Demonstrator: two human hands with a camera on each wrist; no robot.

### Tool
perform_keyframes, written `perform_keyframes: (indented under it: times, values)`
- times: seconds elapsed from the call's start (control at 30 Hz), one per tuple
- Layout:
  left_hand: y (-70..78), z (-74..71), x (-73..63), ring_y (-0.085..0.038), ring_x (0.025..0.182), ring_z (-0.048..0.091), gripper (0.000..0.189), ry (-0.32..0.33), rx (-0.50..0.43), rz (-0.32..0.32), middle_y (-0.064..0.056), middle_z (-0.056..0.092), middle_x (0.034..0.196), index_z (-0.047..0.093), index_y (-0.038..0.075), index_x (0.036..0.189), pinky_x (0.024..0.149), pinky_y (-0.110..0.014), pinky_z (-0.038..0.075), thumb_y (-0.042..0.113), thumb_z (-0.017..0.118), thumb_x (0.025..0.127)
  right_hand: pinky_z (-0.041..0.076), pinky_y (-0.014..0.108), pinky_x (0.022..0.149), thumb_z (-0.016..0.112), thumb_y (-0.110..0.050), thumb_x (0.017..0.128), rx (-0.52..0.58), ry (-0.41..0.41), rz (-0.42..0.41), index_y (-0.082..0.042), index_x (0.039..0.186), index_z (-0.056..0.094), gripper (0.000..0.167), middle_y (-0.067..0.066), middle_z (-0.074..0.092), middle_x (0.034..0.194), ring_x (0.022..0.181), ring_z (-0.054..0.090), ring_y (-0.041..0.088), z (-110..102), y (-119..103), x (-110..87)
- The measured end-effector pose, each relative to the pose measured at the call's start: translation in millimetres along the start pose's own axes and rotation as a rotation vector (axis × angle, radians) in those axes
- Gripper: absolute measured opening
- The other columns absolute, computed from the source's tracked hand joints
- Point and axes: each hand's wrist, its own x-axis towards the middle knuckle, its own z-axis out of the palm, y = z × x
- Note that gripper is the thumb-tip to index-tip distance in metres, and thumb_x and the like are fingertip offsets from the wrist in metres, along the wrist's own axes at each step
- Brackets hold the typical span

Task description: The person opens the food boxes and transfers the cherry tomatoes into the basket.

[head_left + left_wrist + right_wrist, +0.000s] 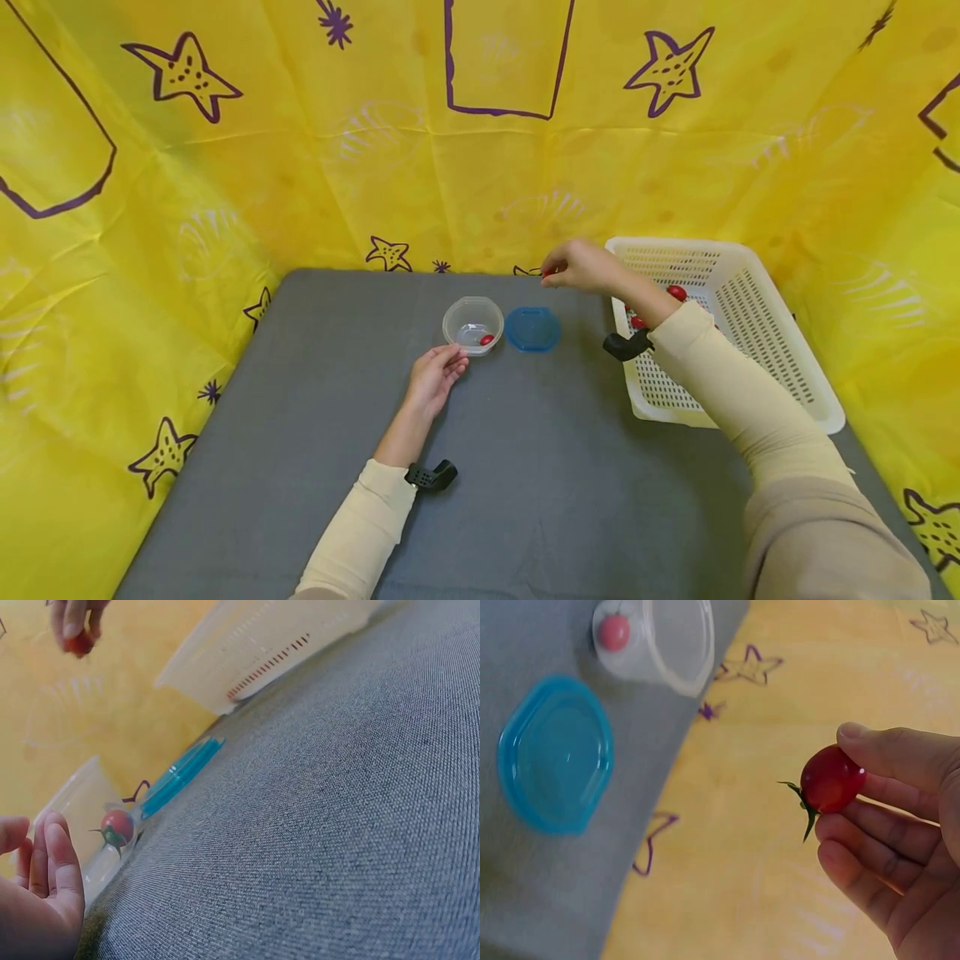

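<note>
My right hand (587,265) is raised above the far side of the table, between the blue lid and the basket. Thumb and fingers pinch a red cherry tomato (829,780) with a green stem. At the near rim of a clear round plastic container (453,315), my left hand (433,379) grips the edge between thumb and fingers. Inside that container lies one cherry tomato (117,827), its green stem showing in the left wrist view. A blue lid (532,330) lies flat on the table just right of the container.
A white perforated basket (797,350) stands on the right, with several red tomatoes (677,292) inside, partly hidden by my right forearm. Grey cloth covers the table (525,483). Yellow patterned fabric (495,192) hangs round its back and sides.
</note>
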Motion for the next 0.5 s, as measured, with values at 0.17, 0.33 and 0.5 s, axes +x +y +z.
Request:
perform_keyframes:
  times: [0.17,0.33,0.5]
  values:
    - [0.3,0.3,1.3,-0.006,0.065,0.064,0.008,0.003,-0.011,-0.002,0.002,0.068,0.071,0.057,0.007,0.09,0.063,-0.017,0.053,0.005,0.055,0.097,0.054,0.046,0.081,0.072,-0.014,0.087,-0.017,0.058,0.068,0.001,0.102,0.072,0.021,0.018,0.074,0.098,0.09,0.068,0.031,-7.8,22.3,-19.4]
    - [0.6,-0.1,2.4,-0.007,0.064,0.065,0.01,0.009,-0.022,-0.006,0.002,0.068,0.07,0.058,0.008,0.088,0.062,-0.017,0.053,0.004,0.055,0.097,0.054,0.047,0.081,0.07,-0.013,0.089,-0.005,0.078,0.132,0.001,0.103,0.072,0.021,0.019,0.073,0.099,0.089,0.068,0.032,-13.0,46.0,-38.6]
    - [-0.3,-1.0,2.5,-0.007,0.064,0.065,0.008,0.017,-0.017,-0.004,0.002,0.068,0.07,0.057,0.007,0.089,0.063,-0.017,0.053,0.004,0.055,0.097,0.052,0.047,0.082,0.069,-0.014,0.09,0.006,0.082,0.204,0.002,0.102,0.072,0.021,0.02,0.073,0.099,0.088,0.066,0.032,-13.6,69.5,-55.1]
